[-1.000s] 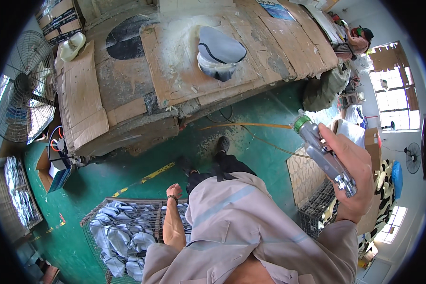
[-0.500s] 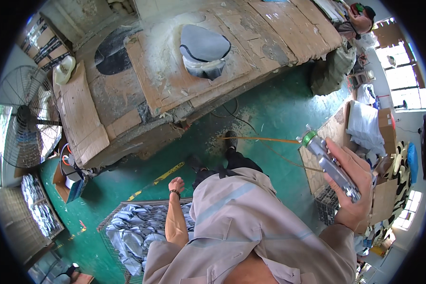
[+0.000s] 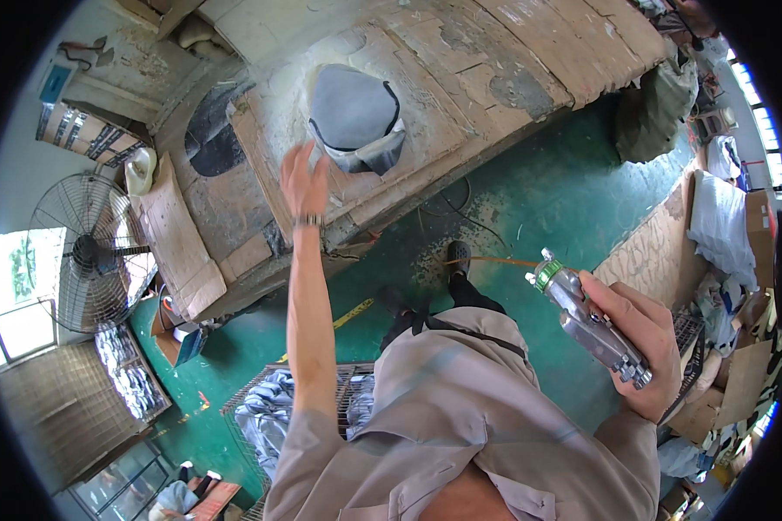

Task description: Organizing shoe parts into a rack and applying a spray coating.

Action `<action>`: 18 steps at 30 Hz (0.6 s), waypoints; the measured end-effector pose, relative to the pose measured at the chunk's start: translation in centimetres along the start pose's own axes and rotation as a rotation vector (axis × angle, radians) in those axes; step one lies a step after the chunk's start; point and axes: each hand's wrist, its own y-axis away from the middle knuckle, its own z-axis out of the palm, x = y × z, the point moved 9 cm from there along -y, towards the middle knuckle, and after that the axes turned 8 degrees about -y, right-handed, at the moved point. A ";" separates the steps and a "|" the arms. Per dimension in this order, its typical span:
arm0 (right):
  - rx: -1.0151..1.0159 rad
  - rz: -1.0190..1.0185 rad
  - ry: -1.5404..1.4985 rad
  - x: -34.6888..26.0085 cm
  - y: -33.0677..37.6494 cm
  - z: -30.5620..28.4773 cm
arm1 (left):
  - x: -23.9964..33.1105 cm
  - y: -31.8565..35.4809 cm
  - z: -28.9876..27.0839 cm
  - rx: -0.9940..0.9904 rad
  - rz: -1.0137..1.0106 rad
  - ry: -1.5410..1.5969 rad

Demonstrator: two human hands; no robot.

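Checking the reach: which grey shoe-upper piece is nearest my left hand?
The grey shoe upper alone on the cardboard-covered table, by the left hand; the others lie in the wire basket.

The right hand covers the spray gun's grip, so its trigger cannot be seen. The wire basket of grey pieces is partly hidden behind the person's arm and shoulder.

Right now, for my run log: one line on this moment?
left hand open, reaching toward grey domed piece | right hand gripping silver metal spray gun
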 end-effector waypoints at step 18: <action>0.009 -0.089 -0.217 8.1 -3.1 -5.2 | 1.5 -13.5 12.6 -0.770 0.076 -0.554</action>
